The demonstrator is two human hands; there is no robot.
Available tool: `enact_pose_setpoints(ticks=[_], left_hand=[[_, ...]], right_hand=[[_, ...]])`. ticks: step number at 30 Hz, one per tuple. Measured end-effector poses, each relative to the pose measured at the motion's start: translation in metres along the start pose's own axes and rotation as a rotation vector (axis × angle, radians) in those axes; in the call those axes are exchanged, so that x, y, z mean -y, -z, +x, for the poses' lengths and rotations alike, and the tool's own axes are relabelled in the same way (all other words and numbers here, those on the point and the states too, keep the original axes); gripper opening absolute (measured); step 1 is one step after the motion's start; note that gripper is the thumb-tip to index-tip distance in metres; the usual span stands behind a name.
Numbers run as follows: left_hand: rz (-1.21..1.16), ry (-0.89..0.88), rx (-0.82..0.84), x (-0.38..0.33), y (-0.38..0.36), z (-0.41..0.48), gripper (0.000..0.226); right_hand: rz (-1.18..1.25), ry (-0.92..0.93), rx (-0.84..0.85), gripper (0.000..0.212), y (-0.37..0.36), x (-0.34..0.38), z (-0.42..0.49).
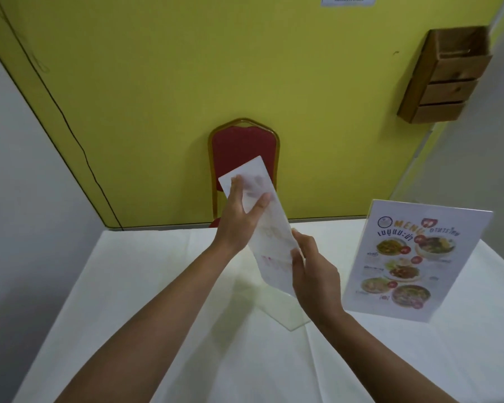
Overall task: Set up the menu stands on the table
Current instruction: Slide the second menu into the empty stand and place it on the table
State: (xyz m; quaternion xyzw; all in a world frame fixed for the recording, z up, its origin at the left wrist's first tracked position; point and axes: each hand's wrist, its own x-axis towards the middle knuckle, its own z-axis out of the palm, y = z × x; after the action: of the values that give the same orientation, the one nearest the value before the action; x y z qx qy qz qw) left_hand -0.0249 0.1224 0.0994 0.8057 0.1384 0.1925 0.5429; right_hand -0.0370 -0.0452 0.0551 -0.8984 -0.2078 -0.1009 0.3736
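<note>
Left hand (239,210) pinches the top of a white paper menu sheet (264,225), right hand (314,274) grips its lower edge at a clear acrylic stand (285,309); the finished printed menu stand (413,260) sits at 3 o'clock on the white-clothed tabletop (245,359).

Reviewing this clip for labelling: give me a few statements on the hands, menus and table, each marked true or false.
1. Both hands hold the menu sheet. True: left hand near its top, right hand lower down.
2. The finished menu stand lies flat. False: it stands upright on the person's right.
3. The table has a white cloth. True.
4. The chair behind the table is blue. False: red with a gold frame.
5. The clear acrylic stand is lifted high off the table. False: its base rests on the cloth.
</note>
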Motion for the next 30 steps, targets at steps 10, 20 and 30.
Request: enact_pose_setpoints(ticks=[10, 20, 30], left_hand=[[0.021, 0.034, 0.09, 0.009, 0.016, -0.01, 0.101], [0.152, 0.052, 0.043, 0.011, 0.039, -0.014, 0.06], [0.227, 0.049, -0.071, 0.017, 0.066, -0.021, 0.035]], right_hand=[[-0.101, 0.283, -0.08, 0.054, -0.028, 0.012, -0.02], [-0.071, 0.398, -0.031, 0.054, -0.051, 0.018, -0.023], [0.097, 0.198, 0.306, 0.067, -0.061, 0.031, -0.008]])
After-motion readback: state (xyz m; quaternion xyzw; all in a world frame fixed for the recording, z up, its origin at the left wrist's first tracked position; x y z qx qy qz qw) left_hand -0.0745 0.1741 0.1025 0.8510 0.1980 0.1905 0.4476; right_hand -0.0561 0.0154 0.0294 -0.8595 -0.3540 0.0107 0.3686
